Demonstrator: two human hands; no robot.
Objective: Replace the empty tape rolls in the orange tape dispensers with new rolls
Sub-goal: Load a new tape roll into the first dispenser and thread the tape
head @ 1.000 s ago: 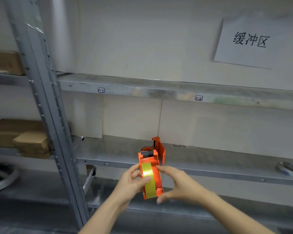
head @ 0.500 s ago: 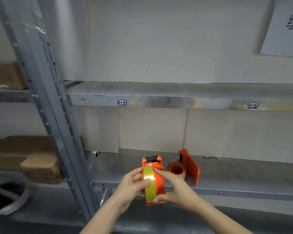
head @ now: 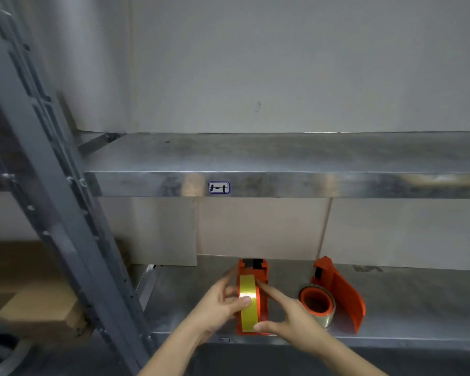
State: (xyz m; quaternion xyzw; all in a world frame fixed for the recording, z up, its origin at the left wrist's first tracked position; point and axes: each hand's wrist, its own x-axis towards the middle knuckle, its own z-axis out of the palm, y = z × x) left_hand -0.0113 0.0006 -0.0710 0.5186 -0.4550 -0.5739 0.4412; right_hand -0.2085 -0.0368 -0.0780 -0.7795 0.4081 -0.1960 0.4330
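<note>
Dispenser point(head: 253, 297) with new yellow roll point(head: 247, 305) is pinched between left hand point(head: 219, 305) and right hand point(head: 291, 313) over the shelf point(head: 404, 308). Right of them, second dispenser point(head: 339, 294) lies open, unloaded.

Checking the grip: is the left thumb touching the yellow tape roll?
Touching. The head view shows the left hand with its thumb tip pressed onto the yellow tape roll.

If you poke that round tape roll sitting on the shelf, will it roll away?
Probably not far: the tape roll seems to lie nearly flat, hole up, so it would likely slide. The orange dispenser half right beside it would likely block it. It looks light.
</note>
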